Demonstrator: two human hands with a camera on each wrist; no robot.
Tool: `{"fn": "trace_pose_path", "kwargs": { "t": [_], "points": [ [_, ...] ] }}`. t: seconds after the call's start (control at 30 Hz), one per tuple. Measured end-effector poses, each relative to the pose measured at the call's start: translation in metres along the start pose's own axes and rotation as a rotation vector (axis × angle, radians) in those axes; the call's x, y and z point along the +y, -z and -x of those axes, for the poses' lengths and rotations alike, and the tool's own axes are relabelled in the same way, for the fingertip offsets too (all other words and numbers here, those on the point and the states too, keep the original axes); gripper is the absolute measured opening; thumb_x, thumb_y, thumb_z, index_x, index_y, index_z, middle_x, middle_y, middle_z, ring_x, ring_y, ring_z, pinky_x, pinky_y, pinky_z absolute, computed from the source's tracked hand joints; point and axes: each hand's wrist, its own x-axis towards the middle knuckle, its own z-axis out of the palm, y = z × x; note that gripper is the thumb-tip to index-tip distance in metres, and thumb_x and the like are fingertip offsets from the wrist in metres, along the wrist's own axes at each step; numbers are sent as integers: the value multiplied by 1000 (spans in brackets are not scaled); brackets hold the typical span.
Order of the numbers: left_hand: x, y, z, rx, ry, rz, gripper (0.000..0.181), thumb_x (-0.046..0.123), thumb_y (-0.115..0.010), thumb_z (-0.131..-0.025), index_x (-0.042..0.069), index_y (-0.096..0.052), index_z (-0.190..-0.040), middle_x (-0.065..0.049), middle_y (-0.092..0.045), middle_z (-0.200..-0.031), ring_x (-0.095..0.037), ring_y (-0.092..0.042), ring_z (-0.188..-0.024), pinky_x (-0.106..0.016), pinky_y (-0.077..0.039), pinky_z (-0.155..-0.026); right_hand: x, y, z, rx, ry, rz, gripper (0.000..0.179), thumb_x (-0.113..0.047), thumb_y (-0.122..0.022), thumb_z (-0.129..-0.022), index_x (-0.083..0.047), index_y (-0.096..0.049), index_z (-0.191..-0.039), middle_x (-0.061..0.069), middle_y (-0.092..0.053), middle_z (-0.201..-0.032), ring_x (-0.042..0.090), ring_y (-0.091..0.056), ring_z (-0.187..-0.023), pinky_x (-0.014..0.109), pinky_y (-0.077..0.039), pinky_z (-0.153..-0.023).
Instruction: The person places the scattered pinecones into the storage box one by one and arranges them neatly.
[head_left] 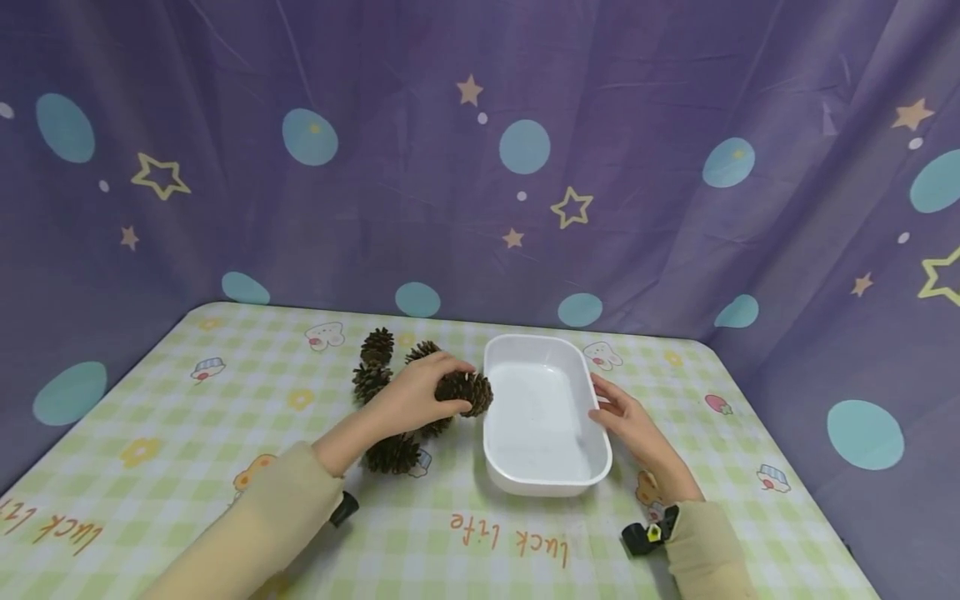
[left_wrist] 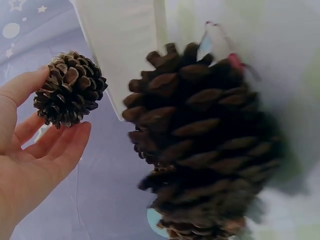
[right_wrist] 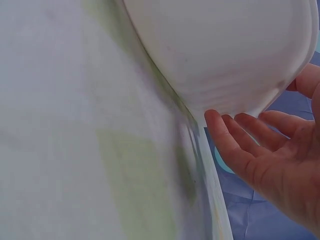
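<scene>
My left hand [head_left: 414, 395] holds a brown pine cone [head_left: 467, 392] between thumb and fingers, close to the left rim of a white rectangular dish [head_left: 536, 417]. In the left wrist view the held pine cone [left_wrist: 70, 89] shows its open scales, with the thumb on one side and the fingers beneath. My right hand [head_left: 626, 421] holds the dish's right side, thumb at the rim and fingertips against the outer wall, as the right wrist view also shows. No pine cone shows inside the dish. Several more pine cones [head_left: 393, 454] lie left of it, partly hidden by my left hand and forearm.
A checked green-and-white tablecloth [head_left: 172, 500] with printed cartoons and lettering covers the table. Behind the table hangs a purple curtain [head_left: 405, 208] with stars and blue ovals. A dark wrist device [head_left: 651, 533] sits by the right sleeve.
</scene>
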Motion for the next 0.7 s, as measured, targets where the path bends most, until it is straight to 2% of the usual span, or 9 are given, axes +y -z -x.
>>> {"fn": "trace_pose_path", "kwargs": {
  "t": [0.17, 0.37, 0.57, 0.7],
  "points": [
    [3, 1, -18, 10, 8, 13, 48, 34, -69, -79, 13, -57, -121, -4, -56, -120, -23, -53, -110, -39, -46, -91, 12, 3, -4, 7, -8, -2, 65, -25, -59, -88, -19, -28, -144, 17, -36, -140, 21, -50, -116, 28, -50, -79],
    [6, 0, -36, 13, 11, 60, 49, 35, -69, -79, 13, -57, -121, -4, -56, -119, -22, -53, -110, -38, -46, -91, 20, 5, -10, 11, -32, -23, 66, -26, -60, -85, -22, -29, -143, 12, -36, -140, 28, -45, -121, 33, -50, -84],
    [9, -6, -48, 1, 22, 108, 49, 34, -71, -78, 14, -57, -121, -3, -57, -120, -20, -53, -111, -36, -45, -93, 15, 4, -9, 21, -64, -19, 66, -24, -59, -84, -25, -29, -143, 8, -37, -140, 26, -45, -122, 33, -49, -84],
    [14, -11, -57, 1, 16, 113, 49, 32, -71, -78, 12, -58, -120, -4, -57, -121, -21, -52, -113, -35, -43, -96, 5, 1, -3, 20, -51, -1, 65, -22, -58, -87, -20, -27, -144, 15, -36, -141, 24, -47, -120, 29, -49, -83]
  ]
}}
